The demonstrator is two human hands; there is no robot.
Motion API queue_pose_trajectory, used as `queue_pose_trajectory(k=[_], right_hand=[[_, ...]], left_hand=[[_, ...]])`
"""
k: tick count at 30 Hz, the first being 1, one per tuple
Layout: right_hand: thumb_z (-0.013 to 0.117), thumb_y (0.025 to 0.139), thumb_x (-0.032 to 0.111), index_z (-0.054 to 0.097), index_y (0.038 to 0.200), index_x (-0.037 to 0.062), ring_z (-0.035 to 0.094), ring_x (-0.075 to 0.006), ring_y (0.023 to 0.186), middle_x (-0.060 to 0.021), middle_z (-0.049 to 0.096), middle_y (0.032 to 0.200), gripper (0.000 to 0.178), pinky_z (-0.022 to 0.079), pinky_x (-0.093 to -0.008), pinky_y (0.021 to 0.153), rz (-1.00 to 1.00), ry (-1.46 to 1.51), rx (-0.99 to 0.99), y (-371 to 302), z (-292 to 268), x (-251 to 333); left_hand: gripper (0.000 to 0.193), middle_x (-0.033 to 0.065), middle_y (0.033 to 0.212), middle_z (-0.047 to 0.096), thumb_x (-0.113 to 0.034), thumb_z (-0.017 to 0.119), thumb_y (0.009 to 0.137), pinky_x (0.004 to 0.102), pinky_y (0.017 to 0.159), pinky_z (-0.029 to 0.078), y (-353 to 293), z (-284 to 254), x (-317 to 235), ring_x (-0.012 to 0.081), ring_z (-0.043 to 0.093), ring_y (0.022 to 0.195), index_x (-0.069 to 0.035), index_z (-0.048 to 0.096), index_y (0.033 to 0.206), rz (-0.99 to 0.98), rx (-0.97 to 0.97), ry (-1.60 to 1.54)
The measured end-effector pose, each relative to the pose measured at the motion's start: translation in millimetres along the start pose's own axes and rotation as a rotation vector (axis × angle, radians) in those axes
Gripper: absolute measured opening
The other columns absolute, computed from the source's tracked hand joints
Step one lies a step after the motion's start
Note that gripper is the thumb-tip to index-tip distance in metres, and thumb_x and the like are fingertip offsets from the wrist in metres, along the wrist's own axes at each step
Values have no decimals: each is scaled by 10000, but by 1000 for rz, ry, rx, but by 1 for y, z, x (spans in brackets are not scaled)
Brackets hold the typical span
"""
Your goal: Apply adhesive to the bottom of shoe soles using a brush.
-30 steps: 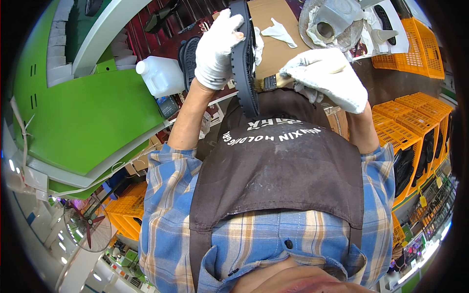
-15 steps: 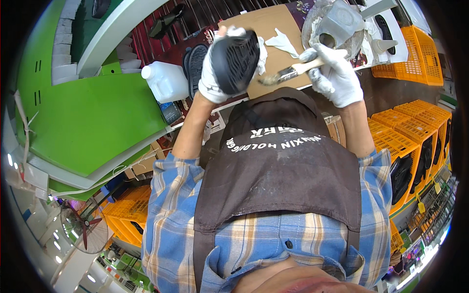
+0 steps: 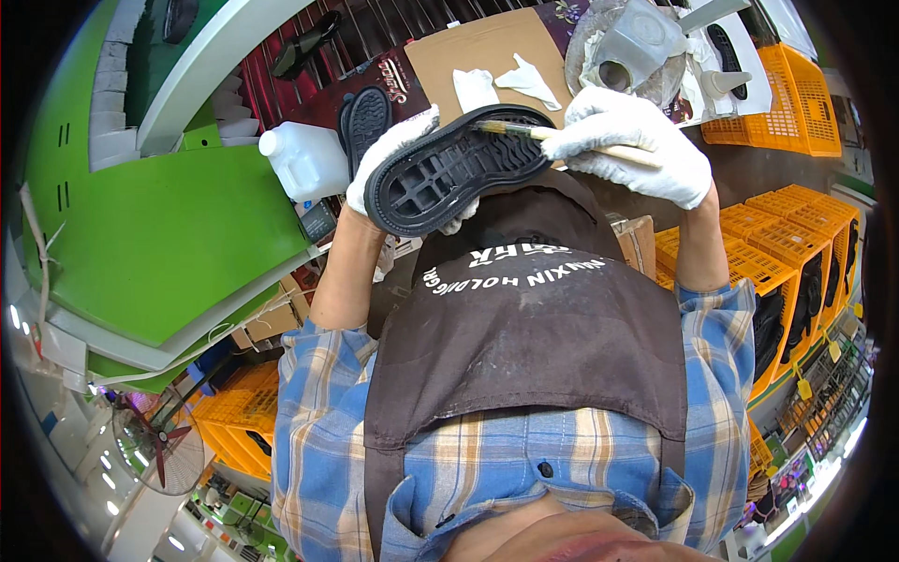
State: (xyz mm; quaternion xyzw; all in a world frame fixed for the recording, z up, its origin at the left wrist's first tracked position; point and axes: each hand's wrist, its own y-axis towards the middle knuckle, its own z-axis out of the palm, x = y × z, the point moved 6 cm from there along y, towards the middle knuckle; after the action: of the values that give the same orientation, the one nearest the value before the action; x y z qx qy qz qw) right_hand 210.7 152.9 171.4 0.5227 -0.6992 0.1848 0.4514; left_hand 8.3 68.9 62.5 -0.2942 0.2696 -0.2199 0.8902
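A black shoe sole (image 3: 440, 173) lies tilted in my gloved left hand (image 3: 389, 155), its ribbed, hollow inner side facing up. My left fingers wrap round its heel end and underside. My right hand (image 3: 646, 145), in a white glove, grips a paintbrush (image 3: 623, 152) by its pale wooden handle. The bristles touch the inner side of the sole near the upper rim of its forward part. More black soles (image 3: 367, 114) rest on the table beyond my left hand. Two white cloth pieces (image 3: 476, 91) lie on a cardboard sheet (image 3: 445, 56) behind the held sole.
Left of the soles stands a white plastic jug (image 3: 309, 161), beside a green surface (image 3: 178, 234). A cut-open translucent container (image 3: 640, 42) sits on a plastic-covered dish at the back right. Orange crates (image 3: 787, 103) stand along the right, several holding black items.
The sole has turned from upright, tread showing, to lying with its inner side up. My right hand has brought the brush onto it.
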Motion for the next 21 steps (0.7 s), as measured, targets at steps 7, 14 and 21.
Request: queue_pose_trajectory(k=[7,14,21], right_hand=[[664,812,79,674,1002,68,617,-227,848,-79,642,942,190,492,-305,767,102,-78,-47,-9,-3,-14],[649,839,118,673,996,53,639,-191,824,-88,671,914,172,499,-296,739,297,-121,-218,-26,2,-28],[668,855,184,673,982,23,533,-30,526,-3,637,710,206,404,-166,481,497,138,-414,-29,21,-41]], left_hand=[[478,280,831,633,-381,455,931,457,431,567,-6,19,4,376,652,575,67,528,1083,-50,201,90],[495,254,887,641,-393,450,939,454,489,584,-8,22,9,343,669,641,48,529,1150,-118,245,13],[405,153,1008,639,-353,474,956,381,706,579,-10,28,16,227,660,830,-30,532,1194,-67,358,110]])
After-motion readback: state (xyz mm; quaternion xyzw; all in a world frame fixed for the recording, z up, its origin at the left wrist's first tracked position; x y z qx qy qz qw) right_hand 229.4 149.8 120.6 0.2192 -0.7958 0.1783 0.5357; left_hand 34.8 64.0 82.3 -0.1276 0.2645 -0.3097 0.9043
